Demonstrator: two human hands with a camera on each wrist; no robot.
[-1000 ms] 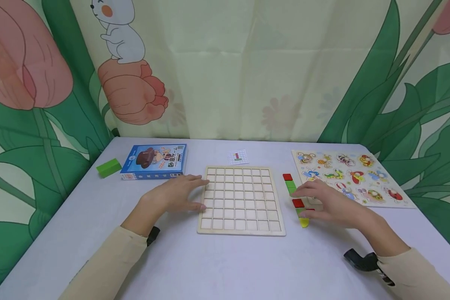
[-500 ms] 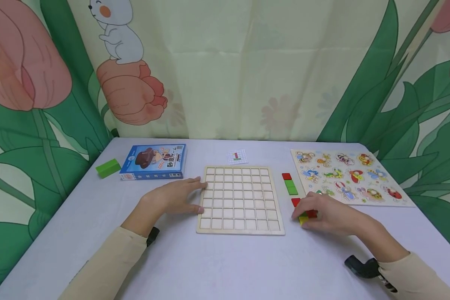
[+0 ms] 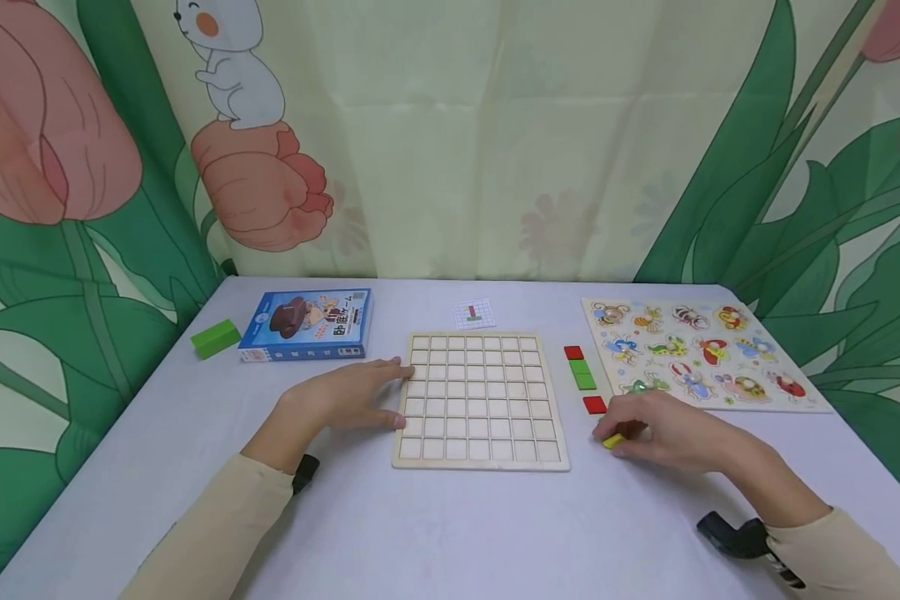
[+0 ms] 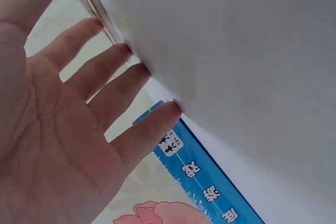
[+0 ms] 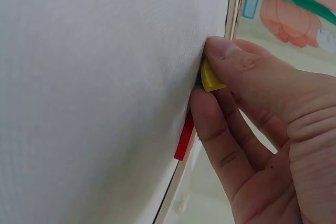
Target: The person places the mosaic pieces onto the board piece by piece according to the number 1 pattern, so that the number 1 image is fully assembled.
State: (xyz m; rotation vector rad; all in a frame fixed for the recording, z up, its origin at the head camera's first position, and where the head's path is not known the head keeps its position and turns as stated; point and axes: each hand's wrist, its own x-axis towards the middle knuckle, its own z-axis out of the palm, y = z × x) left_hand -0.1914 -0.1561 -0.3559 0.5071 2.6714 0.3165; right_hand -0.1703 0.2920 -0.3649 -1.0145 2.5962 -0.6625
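Note:
My left hand (image 3: 348, 396) rests its fingertips and thumb at the left edge of a wooden grid board (image 3: 480, 465); its fingers look straight in the left wrist view. To the right of the board, my right hand (image 3: 663, 429) pinches a small yellow block (image 3: 612, 440) with curved sides between thumb and fingers. In the right wrist view that yellow block (image 5: 211, 77) shows under the thumb, and a red block (image 5: 184, 137) lies just past the fingertips. Beside the board is a column of a red block (image 3: 573, 352), green blocks (image 3: 582, 375) and another red block (image 3: 594, 405).
A white board with insect pictures (image 3: 708, 350) lies at the right. Behind the grid is a small pattern card (image 3: 476, 313). A blue game box (image 3: 307, 325) and a green block (image 3: 215, 339) stand at the back left. A printed curtain (image 3: 450, 150) hangs behind the table.
My right hand has come down toward me onto the near end of the block column, and its fingers have closed on the yellow block. My left hand stays at the grid board.

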